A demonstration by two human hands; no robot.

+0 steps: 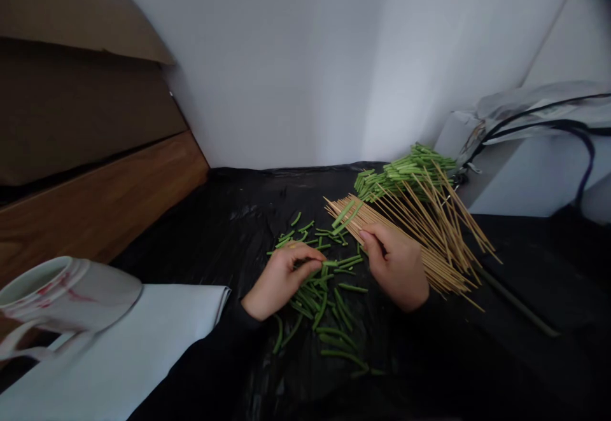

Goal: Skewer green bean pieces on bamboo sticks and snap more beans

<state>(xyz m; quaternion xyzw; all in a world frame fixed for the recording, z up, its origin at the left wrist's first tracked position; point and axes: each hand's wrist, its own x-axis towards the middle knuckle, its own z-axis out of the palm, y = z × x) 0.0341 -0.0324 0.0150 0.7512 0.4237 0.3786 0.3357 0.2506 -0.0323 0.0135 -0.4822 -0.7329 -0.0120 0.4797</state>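
Note:
Short cut green bean pieces [324, 294] lie scattered over a black plastic sheet [248, 217]. My left hand [281, 278] rests among them, its fingers pinched together on one green piece near its fingertips. My right hand [396, 262] lies on a bundle of thin bamboo skewers [429, 230], fingers curled over the sticks at the bundle's near end. Behind the skewers sits a pile of skewered green bean pieces [405, 170].
A white mug with red marks [62, 290] lies tipped at the left on a white sheet [143, 338]. A wooden ledge and brown panel [95, 154] rise at the left. A white box with black cables [525, 128] stands at the right.

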